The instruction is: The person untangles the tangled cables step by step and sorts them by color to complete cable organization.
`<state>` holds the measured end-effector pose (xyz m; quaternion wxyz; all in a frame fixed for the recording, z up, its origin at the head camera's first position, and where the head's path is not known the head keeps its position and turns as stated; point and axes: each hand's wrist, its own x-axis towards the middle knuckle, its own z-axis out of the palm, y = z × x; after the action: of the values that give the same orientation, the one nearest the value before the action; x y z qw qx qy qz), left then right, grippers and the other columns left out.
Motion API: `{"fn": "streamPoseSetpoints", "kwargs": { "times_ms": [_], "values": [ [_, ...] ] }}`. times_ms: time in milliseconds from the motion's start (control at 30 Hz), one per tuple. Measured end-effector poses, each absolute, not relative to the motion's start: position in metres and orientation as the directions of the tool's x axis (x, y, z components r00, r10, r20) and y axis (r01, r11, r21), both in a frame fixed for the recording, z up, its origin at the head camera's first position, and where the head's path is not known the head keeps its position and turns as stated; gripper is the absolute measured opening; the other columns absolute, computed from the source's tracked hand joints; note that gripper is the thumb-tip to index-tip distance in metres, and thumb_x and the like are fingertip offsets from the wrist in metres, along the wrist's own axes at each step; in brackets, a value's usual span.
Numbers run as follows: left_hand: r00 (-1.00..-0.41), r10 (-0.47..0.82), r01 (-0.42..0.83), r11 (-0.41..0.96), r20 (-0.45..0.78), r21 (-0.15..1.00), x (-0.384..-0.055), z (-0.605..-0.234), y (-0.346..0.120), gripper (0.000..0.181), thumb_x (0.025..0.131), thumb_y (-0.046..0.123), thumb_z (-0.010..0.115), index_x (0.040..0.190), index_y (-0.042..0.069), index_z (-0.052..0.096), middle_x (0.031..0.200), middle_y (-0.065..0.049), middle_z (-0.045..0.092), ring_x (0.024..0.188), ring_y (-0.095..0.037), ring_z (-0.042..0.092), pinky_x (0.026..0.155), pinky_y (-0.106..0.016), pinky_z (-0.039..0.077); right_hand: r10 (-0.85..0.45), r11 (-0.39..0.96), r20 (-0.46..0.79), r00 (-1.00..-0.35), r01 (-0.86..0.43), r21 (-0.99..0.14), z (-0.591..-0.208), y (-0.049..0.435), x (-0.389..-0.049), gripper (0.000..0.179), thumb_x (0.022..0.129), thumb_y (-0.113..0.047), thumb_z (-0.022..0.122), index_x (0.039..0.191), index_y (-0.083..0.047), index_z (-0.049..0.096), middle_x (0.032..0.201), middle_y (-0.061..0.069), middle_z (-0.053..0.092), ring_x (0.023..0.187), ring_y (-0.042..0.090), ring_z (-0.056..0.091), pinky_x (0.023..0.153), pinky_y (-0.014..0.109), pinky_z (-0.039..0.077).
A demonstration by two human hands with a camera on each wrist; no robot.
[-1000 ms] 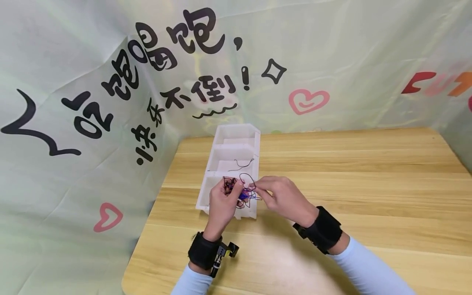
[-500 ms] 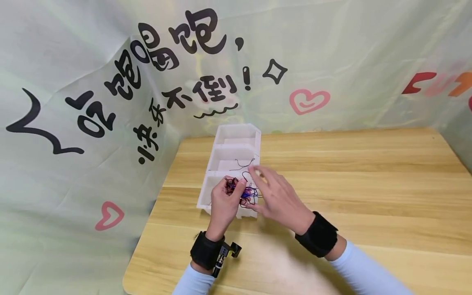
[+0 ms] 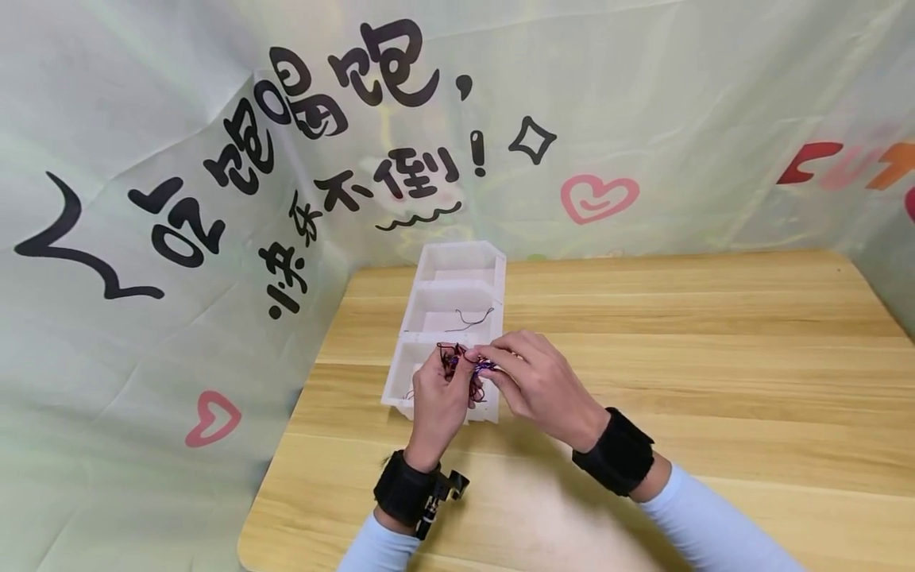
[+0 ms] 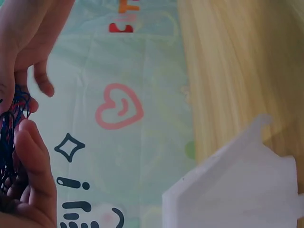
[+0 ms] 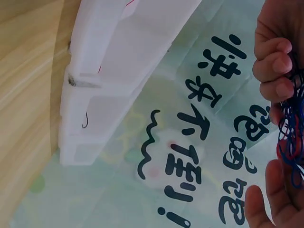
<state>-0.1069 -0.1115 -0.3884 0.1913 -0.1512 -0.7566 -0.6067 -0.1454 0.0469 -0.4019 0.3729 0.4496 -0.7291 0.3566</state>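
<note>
A tangle of thin blue, red and black strands, thread or fine wire, is held between both hands above a white tray's near end. My left hand grips the bundle, its thumb lying along the near side. From the right, my right hand pinches strands at the bundle's right side; in the left wrist view one finger of it hangs free. Fingers hide much of the tangle. A separate dark strand lies curved in the tray's middle compartment.
The white three-compartment tray stands on the wooden table, near its left side. In the right wrist view a short red strand shows at the tray. A printed cloth hangs behind and at the left.
My right hand drew a dark strand out, then opened and reached over the bundle, and now its fingers are back together on the strands. The left hand keeps its grip, almost in place.
</note>
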Motion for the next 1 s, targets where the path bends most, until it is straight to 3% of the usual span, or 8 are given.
{"fn": "streamPoseSetpoints", "kwargs": {
  "times_ms": [233, 433, 667, 767, 1000],
  "values": [
    [-0.912, 0.053, 0.410, 0.169, 0.407, 0.896, -0.107, -0.384, -0.120, 0.014, 0.095, 0.012, 0.054, 0.085, 0.001, 0.056, 0.055, -0.016, 0.052, 0.039, -0.027, 0.047, 0.034, -0.026, 0.042, -0.217, 0.234, 0.872, -0.438, -0.891, -0.389, -0.392, 0.053, -0.142, 0.015, 0.077, 0.007, 0.067, 0.088, -0.002, 0.070, 0.087, 0.006, 0.065, 0.082, 0.017, 0.056, 0.071, 0.022, 0.047],
    [-0.925, -0.033, 0.367, 0.174, 0.378, 0.914, -0.108, -0.380, -0.135, 0.023, 0.095, 0.010, 0.053, 0.076, -0.004, 0.052, 0.052, -0.010, 0.044, 0.039, -0.019, 0.041, 0.037, -0.020, 0.036, -0.021, 0.244, 0.817, -0.577, -0.795, -0.555, -0.364, 0.070, -0.139, 0.014, 0.076, 0.017, 0.062, 0.079, 0.004, 0.065, 0.075, 0.014, 0.065, 0.068, 0.020, 0.059, 0.068, 0.016, 0.048],
    [-0.909, -0.087, 0.388, 0.180, 0.408, 0.904, -0.108, -0.377, -0.145, 0.020, 0.094, 0.008, 0.053, 0.079, -0.005, 0.052, 0.055, -0.008, 0.043, 0.042, -0.017, 0.040, 0.039, -0.019, 0.035, 0.078, 0.208, 0.742, -0.665, -0.717, -0.665, -0.356, 0.082, -0.146, 0.009, 0.083, 0.013, 0.058, 0.082, 0.008, 0.065, 0.068, 0.017, 0.060, 0.059, 0.022, 0.054, 0.055, 0.014, 0.045],
    [-0.901, -0.131, 0.390, 0.174, 0.414, 0.904, -0.107, -0.377, -0.152, 0.019, 0.094, 0.007, 0.053, 0.080, -0.006, 0.051, 0.056, -0.009, 0.043, 0.044, -0.017, 0.039, 0.040, -0.018, 0.035, 0.124, 0.174, 0.696, -0.708, -0.675, -0.717, -0.362, 0.088, -0.154, 0.008, 0.087, 0.008, 0.056, 0.086, 0.010, 0.064, 0.069, 0.019, 0.060, 0.058, 0.027, 0.055, 0.055, 0.017, 0.048],
    [-0.892, -0.177, 0.385, 0.187, 0.417, 0.904, -0.105, -0.381, -0.167, 0.021, 0.094, 0.009, 0.054, 0.082, -0.007, 0.052, 0.058, -0.011, 0.044, 0.045, -0.020, 0.041, 0.040, -0.017, 0.037, 0.209, 0.040, 0.605, -0.768, -0.612, -0.790, -0.387, 0.101, -0.185, 0.016, 0.091, -0.005, 0.056, 0.093, 0.006, 0.066, 0.076, 0.022, 0.062, 0.062, 0.025, 0.058, 0.056, 0.022, 0.052]
  ]
}}
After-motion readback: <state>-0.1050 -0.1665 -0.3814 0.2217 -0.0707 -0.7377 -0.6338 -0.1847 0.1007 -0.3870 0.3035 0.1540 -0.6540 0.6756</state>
